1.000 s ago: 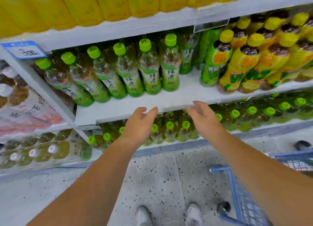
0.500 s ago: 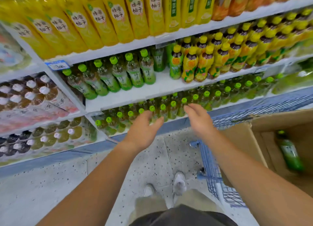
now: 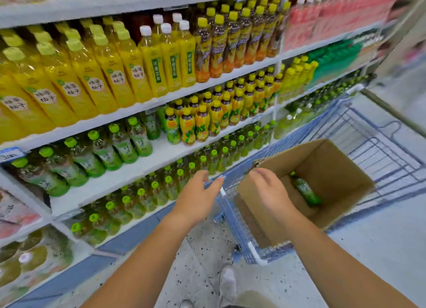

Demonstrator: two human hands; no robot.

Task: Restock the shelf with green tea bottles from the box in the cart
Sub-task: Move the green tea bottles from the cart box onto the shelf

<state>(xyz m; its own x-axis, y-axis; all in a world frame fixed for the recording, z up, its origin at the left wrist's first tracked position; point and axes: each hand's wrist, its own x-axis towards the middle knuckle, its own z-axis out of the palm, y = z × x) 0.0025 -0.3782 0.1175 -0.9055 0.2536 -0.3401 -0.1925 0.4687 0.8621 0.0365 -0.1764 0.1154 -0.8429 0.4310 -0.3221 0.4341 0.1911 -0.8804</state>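
One green tea bottle [image 3: 305, 191] is seen lying in the bottom of the cardboard box [image 3: 334, 169], which is set in the blue cart [image 3: 380, 150] at right. The left hand [image 3: 198, 197] is held over the cart's left rim, fingers straight and loosely together; the right hand [image 3: 269, 192] is held over the box's near-left wall, fingers loosely curled, nothing gripped

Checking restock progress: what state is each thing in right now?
Brown cardboard box, open-topped, inside the blue wire cart.
Green-capped tea bottle, leaning inside the box, capped.
White shelf, front bare, green tea bottles upright behind.
Left hand, open, empty.
Right hand, open, empty, above the box.
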